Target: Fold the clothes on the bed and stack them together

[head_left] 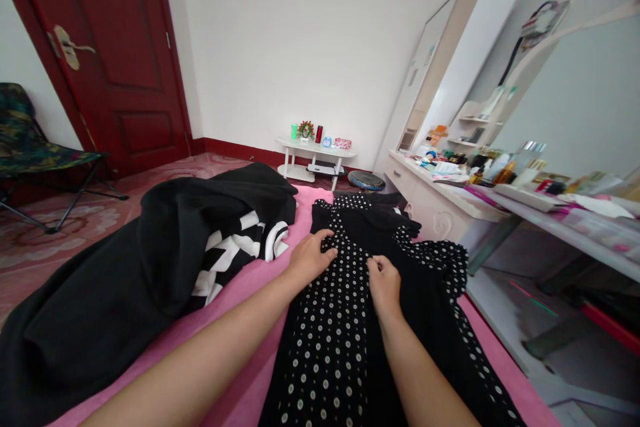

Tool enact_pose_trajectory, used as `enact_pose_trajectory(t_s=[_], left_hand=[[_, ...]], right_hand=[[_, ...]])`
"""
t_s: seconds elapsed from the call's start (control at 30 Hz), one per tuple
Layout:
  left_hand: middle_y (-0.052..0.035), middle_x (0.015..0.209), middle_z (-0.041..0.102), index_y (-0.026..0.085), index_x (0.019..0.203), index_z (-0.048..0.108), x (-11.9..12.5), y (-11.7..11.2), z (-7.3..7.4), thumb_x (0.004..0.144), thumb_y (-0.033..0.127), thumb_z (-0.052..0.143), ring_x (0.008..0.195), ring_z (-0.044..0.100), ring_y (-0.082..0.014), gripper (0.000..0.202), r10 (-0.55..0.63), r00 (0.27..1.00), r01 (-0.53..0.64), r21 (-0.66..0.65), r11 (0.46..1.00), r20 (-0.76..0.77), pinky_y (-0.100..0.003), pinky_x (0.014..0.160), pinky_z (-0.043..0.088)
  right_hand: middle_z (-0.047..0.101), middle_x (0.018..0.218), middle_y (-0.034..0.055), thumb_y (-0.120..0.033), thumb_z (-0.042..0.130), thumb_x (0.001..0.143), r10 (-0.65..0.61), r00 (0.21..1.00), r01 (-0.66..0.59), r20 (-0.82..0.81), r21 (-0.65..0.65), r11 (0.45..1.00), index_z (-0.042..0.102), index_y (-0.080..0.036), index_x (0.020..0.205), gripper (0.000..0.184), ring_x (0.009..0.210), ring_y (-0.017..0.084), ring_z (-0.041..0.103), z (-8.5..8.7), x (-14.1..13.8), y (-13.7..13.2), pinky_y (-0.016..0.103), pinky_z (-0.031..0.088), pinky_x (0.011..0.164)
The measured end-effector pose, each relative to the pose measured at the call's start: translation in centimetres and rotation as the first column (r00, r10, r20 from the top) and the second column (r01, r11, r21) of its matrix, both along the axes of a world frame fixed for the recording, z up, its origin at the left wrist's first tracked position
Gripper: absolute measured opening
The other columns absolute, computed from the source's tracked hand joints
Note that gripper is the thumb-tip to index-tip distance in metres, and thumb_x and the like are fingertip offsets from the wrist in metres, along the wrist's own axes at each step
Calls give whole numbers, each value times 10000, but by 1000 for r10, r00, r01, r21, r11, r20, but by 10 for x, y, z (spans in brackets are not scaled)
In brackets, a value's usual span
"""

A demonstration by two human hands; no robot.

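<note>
A black dress with white dots and circles on one front panel lies spread on a pink cover. Over the left side of that panel is my left hand, thumb and fingers apart, with the fingertips at the cloth. My right hand is closed, its fingers pinching the dress near the panel's right edge. A dotted ruffle runs along the right side of the dress. To the left is a heap of black clothing, with a black-and-white patterned piece showing from it.
On the right stand a white dressing table and a grey-topped table, covered with bottles and small items. A low white stand is by the far wall. At left are a camouflage folding chair and a dark red door.
</note>
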State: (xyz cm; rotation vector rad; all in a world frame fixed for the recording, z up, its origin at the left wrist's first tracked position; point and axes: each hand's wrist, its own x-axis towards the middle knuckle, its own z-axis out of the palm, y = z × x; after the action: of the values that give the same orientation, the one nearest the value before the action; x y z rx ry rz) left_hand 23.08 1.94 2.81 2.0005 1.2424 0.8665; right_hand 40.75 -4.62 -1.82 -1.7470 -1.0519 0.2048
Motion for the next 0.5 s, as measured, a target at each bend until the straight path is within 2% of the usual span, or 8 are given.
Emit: enact_pose_trajectory(t_s=[0.1,0.17,0.23,0.3,0.4,0.5], left_hand=[[-26,872,679,229,1183,618,20,32,3,702,271,704,781,624,-176,490,-16,996,32,-203,979,83,-256,689,487],[-1,747,663,213,1186,618,31,46,-1,692,263,712,661,606,-154,505,-10,995,36,-267,963,98,-241,605,479],[8,719,659,211,1189,621,37,55,-7,679,261,725,625,596,-147,524,-11,994,39,-266,963,107,-242,591,477],[5,756,673,217,1167,640,41,61,-13,651,253,747,660,607,-151,528,-10,993,40,-245,969,121,-248,636,486],[3,826,691,242,1086,689,43,71,-20,641,268,753,756,624,-171,450,-13,992,39,-201,979,128,-267,736,491],[-15,924,700,243,987,730,45,84,-19,665,281,729,904,615,-204,324,-22,992,42,-149,988,128,-295,844,467]], right_hand=[[647,725,34,-389,434,799,-2,1000,2,20,-9,1000,574,-212,726,238,704,204,592,0,1,0,273,429,649],[655,719,40,-416,437,807,-4,1000,4,3,-21,1000,583,-217,751,254,710,213,610,0,1,1,281,448,638],[662,704,40,-451,469,798,18,998,-20,-53,-43,999,590,-217,806,263,715,220,626,1,1,1,288,466,621],[670,710,34,-463,535,766,80,986,-86,-145,-41,995,586,-211,888,284,719,219,638,3,-2,2,293,482,623],[683,750,31,-410,619,712,238,911,-250,-337,9,968,564,-193,985,353,702,202,643,8,-5,3,293,497,631],[660,682,17,-384,624,700,280,845,-325,-455,-23,945,575,-187,920,299,565,170,598,15,-7,4,257,443,479]])
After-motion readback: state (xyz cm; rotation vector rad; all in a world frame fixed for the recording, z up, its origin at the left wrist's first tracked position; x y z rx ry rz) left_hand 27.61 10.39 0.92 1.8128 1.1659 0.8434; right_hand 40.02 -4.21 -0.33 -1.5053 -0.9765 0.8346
